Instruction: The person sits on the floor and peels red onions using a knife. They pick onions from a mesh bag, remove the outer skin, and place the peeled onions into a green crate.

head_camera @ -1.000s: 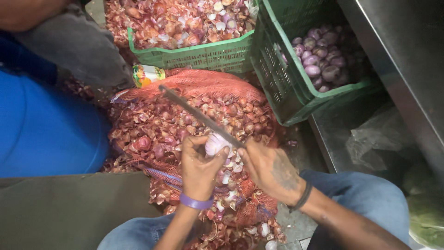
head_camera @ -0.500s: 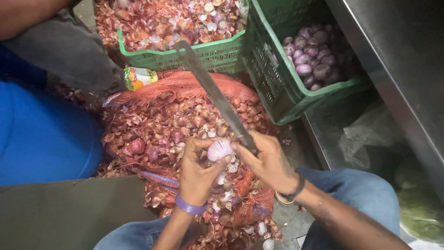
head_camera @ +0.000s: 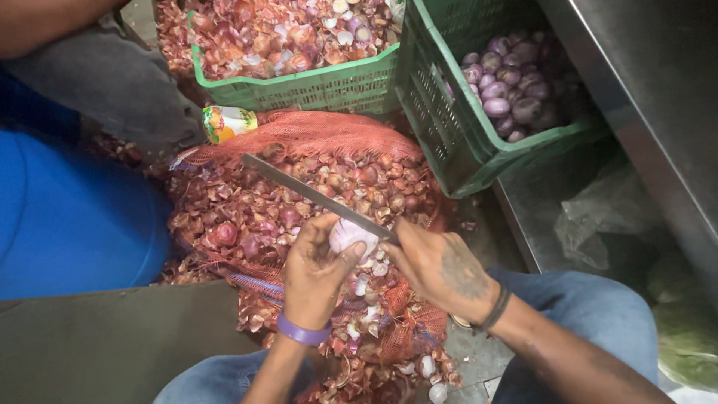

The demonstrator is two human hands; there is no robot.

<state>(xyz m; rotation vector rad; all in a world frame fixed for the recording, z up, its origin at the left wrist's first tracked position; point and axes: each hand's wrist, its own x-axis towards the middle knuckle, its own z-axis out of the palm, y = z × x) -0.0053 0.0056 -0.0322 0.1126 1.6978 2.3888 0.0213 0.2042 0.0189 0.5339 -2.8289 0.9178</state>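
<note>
My left hand grips a small peeled onion, pale pink and white, with thumb and fingers around it. My right hand holds a long knife by its handle; the blade lies against the top of the onion and points up and to the left. Both hands hover over an orange mesh sack spread open and covered with red onion skins. A purple band circles my left wrist and a dark band my right wrist.
A green crate heaped with onion peels stands at the back. A second green crate on the right holds peeled purple onions. A blue drum sits left, a steel counter right, a person's arm top left, a small can by the sack.
The knife blade has swung down from pointing steeply upward to lying flatter across the onion. My left hand has turned the onion slightly in its fingers.
</note>
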